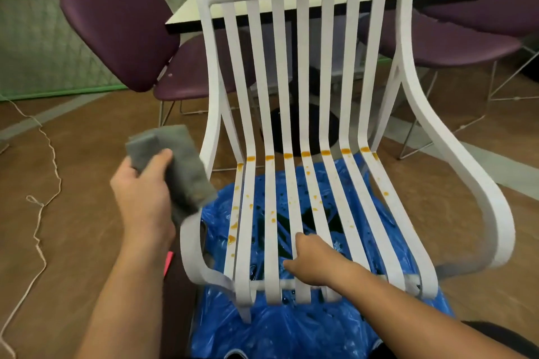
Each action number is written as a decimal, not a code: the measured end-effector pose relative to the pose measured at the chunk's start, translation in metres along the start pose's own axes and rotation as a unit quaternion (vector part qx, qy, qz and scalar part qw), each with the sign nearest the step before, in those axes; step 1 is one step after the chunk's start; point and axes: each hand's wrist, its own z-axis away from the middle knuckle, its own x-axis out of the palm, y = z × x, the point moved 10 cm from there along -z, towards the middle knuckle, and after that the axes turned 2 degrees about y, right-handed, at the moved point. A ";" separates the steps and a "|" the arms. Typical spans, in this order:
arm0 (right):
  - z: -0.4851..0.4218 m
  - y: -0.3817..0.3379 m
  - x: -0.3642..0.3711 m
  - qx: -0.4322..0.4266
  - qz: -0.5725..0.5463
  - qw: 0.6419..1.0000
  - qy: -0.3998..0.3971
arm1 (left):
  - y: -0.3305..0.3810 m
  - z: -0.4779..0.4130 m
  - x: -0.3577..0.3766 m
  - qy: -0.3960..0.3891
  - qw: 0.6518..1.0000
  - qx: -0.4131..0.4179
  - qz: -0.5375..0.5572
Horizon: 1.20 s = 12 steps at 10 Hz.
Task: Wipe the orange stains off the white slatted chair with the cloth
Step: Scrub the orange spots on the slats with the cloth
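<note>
Orange stains (305, 153) sit in a crosswise row where the seat of the white slatted chair (303, 38) bends up into its back, one blot on nearly every slat. Smaller drips trail toward the front edge, thickest on the leftmost slats. The chair stands over a blue plastic sheet (291, 329).

The left hand (143, 198) is clenched around a folded grey cloth (180, 166), thumb on top, and hovers just outside the chair's left armrest (189, 251), apart from the slats. From the cloth, the stains lie to the right and a little farther away. The nearest are the drips on the left slats, and the row at the bend extends rightward from there.

The right hand (318, 262) lies on the middle slats near the front edge, closer to the person than most of the stains. Its thumb rests on a slat and its fingers appear to curl into the gap and grip it, probably to steady the chair.

The slats run front to back while the stain row crosses them, so the cloth hand would probably need to sweep rightward over the armrest. It could then rub along each slat.
</note>
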 end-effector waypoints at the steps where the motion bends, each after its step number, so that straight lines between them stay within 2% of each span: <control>1: -0.005 0.003 0.001 0.008 -0.013 1.000 0.018 | -0.010 -0.047 -0.026 0.090 0.996 0.005 0.011; 2: -0.012 0.009 0.008 0.024 -0.049 0.998 0.033 | -0.056 -0.077 -0.045 0.130 0.990 -0.021 -0.048; 3: -0.015 0.010 0.015 0.027 -0.092 0.994 0.049 | -0.124 -0.087 -0.056 0.086 0.964 -0.087 -0.235; 4: -0.014 0.008 0.018 0.035 -0.127 0.990 0.056 | -0.194 -0.068 -0.045 -0.037 0.934 -0.140 -0.327; 5: -0.017 0.007 0.021 0.043 -0.134 0.989 0.056 | -0.238 -0.023 -0.030 -0.107 0.915 -0.186 -0.342; 7: -0.025 0.012 0.027 0.038 -0.149 0.986 0.066 | -0.258 -0.022 -0.025 -0.102 0.894 -0.099 -0.425; 8: -0.026 0.014 0.029 0.030 -0.167 0.982 0.087 | -0.276 -0.027 -0.004 -0.203 0.862 -0.054 -0.461; 9: -0.028 0.018 0.027 0.033 -0.183 0.976 0.111 | -0.286 -0.022 0.011 -0.271 0.846 -0.014 -0.458; 10: -0.031 0.019 0.027 0.039 -0.190 0.972 0.134 | -0.294 -0.024 0.005 -0.290 0.846 -0.014 -0.448; 11: -0.036 0.021 0.029 0.044 -0.183 0.968 0.167 | -0.298 -0.027 0.002 -0.318 0.825 -0.026 -0.466; 12: -0.038 0.026 0.031 0.051 -0.173 0.961 0.211 | -0.312 -0.020 0.009 -0.405 0.766 -0.061 -0.495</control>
